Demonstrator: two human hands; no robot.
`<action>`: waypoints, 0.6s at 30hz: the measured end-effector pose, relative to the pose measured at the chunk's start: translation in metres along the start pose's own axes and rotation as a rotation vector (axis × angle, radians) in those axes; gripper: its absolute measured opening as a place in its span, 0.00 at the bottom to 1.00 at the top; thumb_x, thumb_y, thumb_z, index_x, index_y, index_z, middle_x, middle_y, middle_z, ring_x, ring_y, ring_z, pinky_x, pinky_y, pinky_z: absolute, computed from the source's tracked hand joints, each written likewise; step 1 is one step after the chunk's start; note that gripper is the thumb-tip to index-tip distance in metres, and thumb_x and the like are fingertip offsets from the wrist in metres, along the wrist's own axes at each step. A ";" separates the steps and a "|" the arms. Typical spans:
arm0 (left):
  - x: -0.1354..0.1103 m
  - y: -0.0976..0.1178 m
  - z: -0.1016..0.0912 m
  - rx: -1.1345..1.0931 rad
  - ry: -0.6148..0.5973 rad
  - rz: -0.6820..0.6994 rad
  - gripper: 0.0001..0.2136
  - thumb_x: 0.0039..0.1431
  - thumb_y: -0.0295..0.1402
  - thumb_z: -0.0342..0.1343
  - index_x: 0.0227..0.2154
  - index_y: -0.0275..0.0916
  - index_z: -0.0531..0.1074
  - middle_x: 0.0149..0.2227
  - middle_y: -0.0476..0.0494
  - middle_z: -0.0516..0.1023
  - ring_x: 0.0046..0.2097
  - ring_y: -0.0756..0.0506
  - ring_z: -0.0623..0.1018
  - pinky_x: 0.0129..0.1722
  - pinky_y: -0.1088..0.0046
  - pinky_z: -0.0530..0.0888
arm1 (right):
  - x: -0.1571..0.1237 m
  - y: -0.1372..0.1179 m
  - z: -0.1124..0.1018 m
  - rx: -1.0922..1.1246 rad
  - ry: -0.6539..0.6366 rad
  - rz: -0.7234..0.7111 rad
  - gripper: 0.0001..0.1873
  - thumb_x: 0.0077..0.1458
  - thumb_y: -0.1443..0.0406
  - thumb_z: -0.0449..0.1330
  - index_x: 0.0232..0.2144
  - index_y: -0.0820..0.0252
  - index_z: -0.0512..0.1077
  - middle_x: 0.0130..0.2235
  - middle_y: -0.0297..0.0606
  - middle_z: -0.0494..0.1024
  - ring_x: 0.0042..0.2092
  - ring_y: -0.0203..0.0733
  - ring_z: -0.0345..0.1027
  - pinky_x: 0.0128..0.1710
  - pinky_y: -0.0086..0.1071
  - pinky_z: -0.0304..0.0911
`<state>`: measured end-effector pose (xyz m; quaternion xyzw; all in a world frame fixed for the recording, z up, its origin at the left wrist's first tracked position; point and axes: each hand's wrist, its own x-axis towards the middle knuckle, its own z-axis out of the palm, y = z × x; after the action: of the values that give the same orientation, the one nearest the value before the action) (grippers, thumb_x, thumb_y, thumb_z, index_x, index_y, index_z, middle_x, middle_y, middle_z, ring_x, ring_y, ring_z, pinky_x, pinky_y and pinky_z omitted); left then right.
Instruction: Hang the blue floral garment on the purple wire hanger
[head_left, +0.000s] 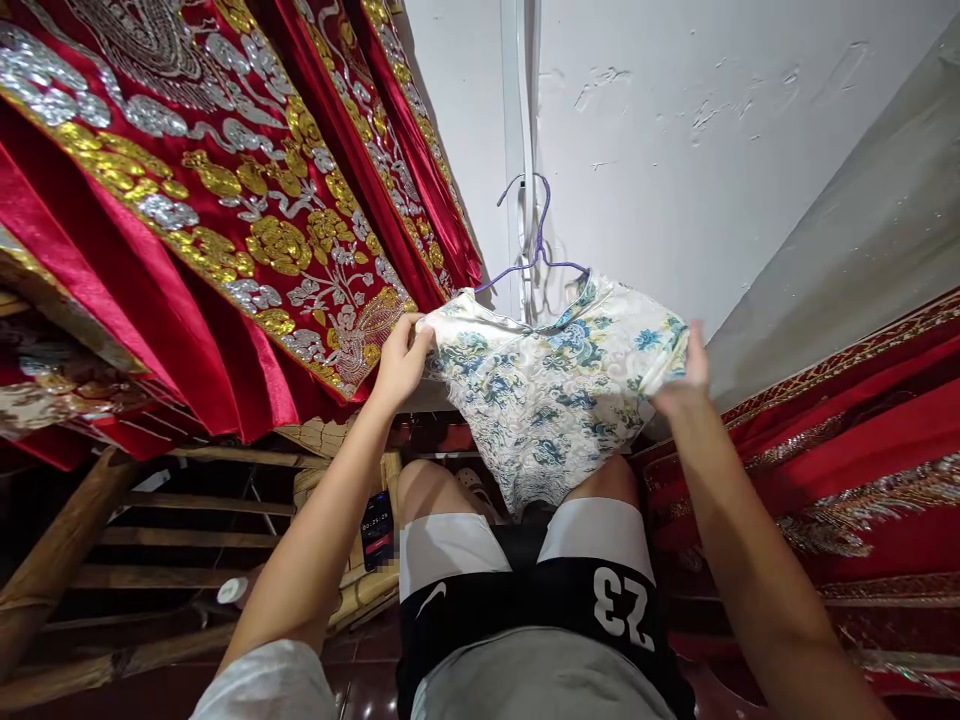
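A white blouse with blue and green flowers (555,390) hangs on a purple hanger (541,240) in front of me. The hanger's hook is at a pale vertical strip (525,120) on the wall. My left hand (405,362) is closed on the end of the left sleeve, thumb on top. My right hand (686,375), slightly blurred, grips the end of the right sleeve. Between them the blouse is spread wide, its lower part draping down over my knees.
Red garments with gold and silver sequins (285,240) hang close on the left. More red embroidered cloth (862,480) lies at the right. A bamboo frame (202,540) stands lower left, with a phone (377,530) and a white-capped bottle (232,590) near it.
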<state>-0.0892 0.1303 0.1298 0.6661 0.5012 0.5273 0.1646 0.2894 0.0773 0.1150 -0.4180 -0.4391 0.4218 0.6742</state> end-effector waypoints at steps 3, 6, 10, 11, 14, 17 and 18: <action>-0.004 -0.015 0.004 -0.193 0.037 -0.145 0.11 0.60 0.39 0.54 0.40 0.37 0.72 0.35 0.45 0.77 0.37 0.45 0.75 0.40 0.70 0.72 | 0.004 -0.016 -0.005 0.106 0.073 0.054 0.25 0.58 0.44 0.58 0.37 0.58 0.77 0.38 0.47 0.80 0.49 0.55 0.76 0.44 0.49 0.76; 0.010 -0.005 0.006 -0.266 0.103 -0.087 0.14 0.60 0.40 0.55 0.45 0.38 0.73 0.44 0.40 0.79 0.46 0.41 0.78 0.48 0.65 0.74 | 0.007 -0.036 0.000 0.185 0.310 0.026 0.09 0.54 0.62 0.67 0.37 0.58 0.74 0.38 0.41 0.79 0.49 0.49 0.76 0.49 0.47 0.75; 0.037 0.031 0.001 -0.201 0.013 0.188 0.28 0.62 0.48 0.57 0.62 0.46 0.65 0.66 0.39 0.67 0.66 0.36 0.68 0.63 0.57 0.68 | 0.007 -0.062 0.007 0.287 0.371 -0.087 0.10 0.66 0.62 0.55 0.38 0.59 0.75 0.46 0.45 0.79 0.51 0.47 0.76 0.54 0.48 0.74; 0.040 0.041 0.001 -0.139 -0.047 0.268 0.32 0.61 0.50 0.58 0.66 0.49 0.61 0.70 0.41 0.62 0.69 0.34 0.63 0.66 0.55 0.64 | 0.001 -0.065 0.006 0.275 0.328 -0.126 0.14 0.67 0.61 0.52 0.39 0.59 0.76 0.48 0.46 0.79 0.52 0.48 0.75 0.55 0.49 0.73; 0.030 0.066 0.013 0.126 -0.189 0.449 0.43 0.56 0.54 0.61 0.71 0.51 0.51 0.75 0.41 0.50 0.74 0.29 0.49 0.72 0.44 0.46 | -0.041 -0.059 0.004 0.136 0.279 -0.256 0.18 0.67 0.52 0.52 0.43 0.53 0.78 0.49 0.44 0.79 0.58 0.51 0.73 0.59 0.49 0.71; 0.006 0.078 0.043 0.255 -0.224 0.493 0.48 0.54 0.54 0.63 0.72 0.49 0.47 0.75 0.36 0.48 0.74 0.25 0.48 0.70 0.36 0.35 | -0.104 -0.045 0.006 -0.068 0.190 -0.264 0.22 0.62 0.45 0.58 0.51 0.45 0.76 0.53 0.40 0.79 0.64 0.55 0.68 0.57 0.51 0.74; -0.004 0.079 0.054 0.234 -0.219 0.467 0.47 0.54 0.54 0.64 0.72 0.48 0.48 0.73 0.34 0.52 0.73 0.26 0.52 0.70 0.36 0.36 | -0.123 -0.042 0.010 -0.093 0.125 -0.249 0.21 0.56 0.49 0.67 0.51 0.43 0.77 0.55 0.40 0.79 0.64 0.58 0.68 0.55 0.51 0.75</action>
<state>-0.0034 0.1087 0.1664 0.8311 0.3707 0.4143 0.0141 0.2564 -0.0486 0.1276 -0.4165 -0.4637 0.2870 0.7274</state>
